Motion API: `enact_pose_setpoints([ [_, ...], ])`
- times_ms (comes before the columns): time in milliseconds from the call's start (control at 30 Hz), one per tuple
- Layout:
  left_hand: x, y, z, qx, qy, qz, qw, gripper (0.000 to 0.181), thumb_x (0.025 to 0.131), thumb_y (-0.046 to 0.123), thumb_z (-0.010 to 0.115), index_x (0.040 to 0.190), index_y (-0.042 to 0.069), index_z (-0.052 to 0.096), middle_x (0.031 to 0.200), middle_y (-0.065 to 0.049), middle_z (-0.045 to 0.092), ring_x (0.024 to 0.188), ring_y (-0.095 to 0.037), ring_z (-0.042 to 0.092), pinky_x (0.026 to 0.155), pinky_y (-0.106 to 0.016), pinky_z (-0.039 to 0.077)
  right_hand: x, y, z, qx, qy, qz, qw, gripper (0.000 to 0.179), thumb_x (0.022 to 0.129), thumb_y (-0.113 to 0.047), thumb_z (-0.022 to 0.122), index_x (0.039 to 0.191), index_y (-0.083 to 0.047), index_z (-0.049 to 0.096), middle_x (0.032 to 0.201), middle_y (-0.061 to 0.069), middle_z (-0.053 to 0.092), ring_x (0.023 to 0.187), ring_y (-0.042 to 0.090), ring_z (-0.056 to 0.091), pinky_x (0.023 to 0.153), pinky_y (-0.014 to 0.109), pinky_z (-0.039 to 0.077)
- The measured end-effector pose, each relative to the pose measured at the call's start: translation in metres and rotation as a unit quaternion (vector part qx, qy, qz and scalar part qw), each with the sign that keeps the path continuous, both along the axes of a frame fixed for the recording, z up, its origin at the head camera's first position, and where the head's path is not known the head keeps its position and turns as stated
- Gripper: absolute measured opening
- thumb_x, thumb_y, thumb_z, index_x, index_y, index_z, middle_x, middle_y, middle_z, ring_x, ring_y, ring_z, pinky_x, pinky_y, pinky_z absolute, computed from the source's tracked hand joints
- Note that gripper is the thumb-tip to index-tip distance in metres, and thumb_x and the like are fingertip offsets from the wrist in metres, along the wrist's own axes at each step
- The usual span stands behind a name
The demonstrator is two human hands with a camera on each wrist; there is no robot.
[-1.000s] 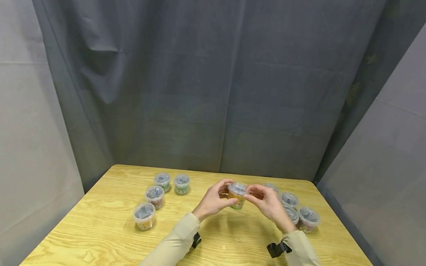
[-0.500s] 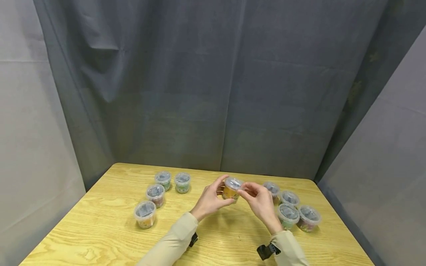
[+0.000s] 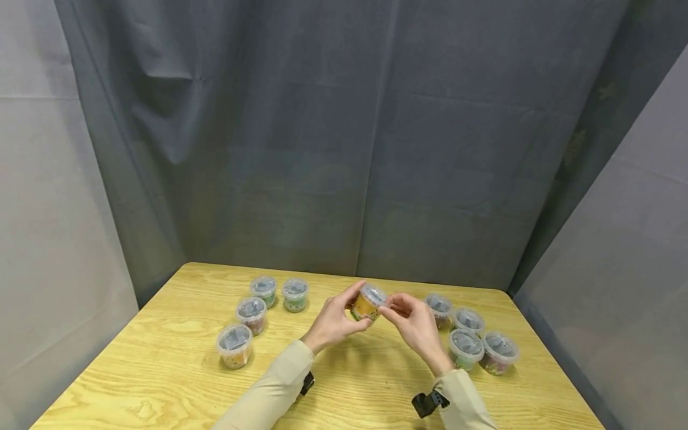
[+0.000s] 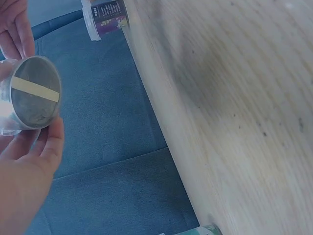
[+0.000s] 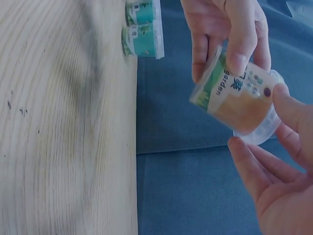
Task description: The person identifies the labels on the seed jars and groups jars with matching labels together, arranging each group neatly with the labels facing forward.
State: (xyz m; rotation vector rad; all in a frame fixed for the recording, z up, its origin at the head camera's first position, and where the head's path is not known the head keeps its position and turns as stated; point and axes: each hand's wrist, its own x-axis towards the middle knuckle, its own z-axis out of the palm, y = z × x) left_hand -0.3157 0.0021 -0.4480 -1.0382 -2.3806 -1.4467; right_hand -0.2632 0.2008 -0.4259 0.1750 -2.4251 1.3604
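Above the middle of the table, a small clear plastic cup [image 3: 366, 303] with an orange printed label and a clear lid [image 3: 373, 293] is held tilted, its lid toward the right. My left hand [image 3: 334, 322] grips the cup around its body. With thumb and fingertips, my right hand [image 3: 414, 322] pinches the lid's rim; the right wrist view shows the thumb at the edge of the lid [image 5: 264, 128]. From the left wrist view, the cup's round base [image 4: 35, 105] is visible, crossed by a pale strip [image 4: 34, 89].
Several lidded cups stand on the left of the wooden table [image 3: 177, 382], including an orange one [image 3: 235, 347] and a green one [image 3: 294, 296]. More cups cluster at the right, among them a green one [image 3: 465, 351] and a purple one [image 3: 499, 354]. A grey curtain [image 3: 301, 149] hangs behind.
Both hands have moved left and slightly away from me with the cup. The cup has gone from nearly upright to tilted, and the cups at the right are less covered by the right arm.
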Motion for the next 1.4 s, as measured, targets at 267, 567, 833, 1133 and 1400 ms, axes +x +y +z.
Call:
enact_pose_setpoints([
  [267,-0.001,-0.001,0.001,0.011,0.002,-0.017,0.9998,0.082,0.084,0.016,0.078,0.153,0.022,0.034,0.138,-0.005,0.058,0.119,-0.018,0.061,0.099,-0.033,0.052,0.002,-0.004,0.002,0.01,0.011,-0.036,0.9993,0.024,0.085,-0.037,0.076,0.1,-0.019,0.073,0.103,0.003,0.074,0.098,0.02,0.071,0.082,0.036,0.059],
  [567,-0.005,-0.004,0.001,0.031,-0.019,-0.034,0.9988,0.082,0.085,0.018,0.078,0.152,0.027,0.033,0.136,-0.01,0.06,0.118,-0.02,0.062,0.1,-0.034,0.051,-0.003,0.0,0.002,-0.027,-0.009,0.002,0.9996,0.028,0.086,-0.029,0.076,0.109,-0.013,0.071,0.111,0.008,0.072,0.105,0.024,0.069,0.089,0.037,0.057],
  [833,-0.004,-0.009,0.003,0.007,-0.028,-0.023,0.9993,0.082,0.084,0.021,0.079,0.152,0.028,0.032,0.132,-0.009,0.063,0.118,-0.023,0.062,0.096,-0.037,0.053,-0.005,-0.005,-0.002,-0.029,0.007,0.014,0.9994,0.025,0.086,-0.029,0.076,0.106,-0.014,0.072,0.112,0.007,0.072,0.107,0.025,0.068,0.09,0.037,0.057],
  [1133,-0.004,-0.02,0.01,0.012,-0.05,-0.033,0.9981,0.08,0.084,0.024,0.079,0.149,0.035,0.034,0.129,-0.009,0.064,0.114,-0.021,0.065,0.097,-0.04,0.053,-0.012,-0.008,-0.002,-0.086,-0.019,0.054,0.9947,0.032,0.089,-0.02,0.073,0.118,-0.006,0.068,0.12,0.014,0.068,0.115,0.028,0.064,0.094,0.037,0.055],
  [1400,-0.001,-0.024,0.015,0.012,-0.06,-0.034,0.9976,0.077,0.083,0.024,0.079,0.146,0.033,0.035,0.126,-0.01,0.066,0.111,-0.022,0.066,0.094,-0.037,0.055,-0.014,-0.013,-0.001,-0.113,-0.036,0.067,0.9907,0.03,0.091,-0.011,0.07,0.119,-0.002,0.066,0.123,0.017,0.066,0.117,0.032,0.062,0.093,0.033,0.055],
])
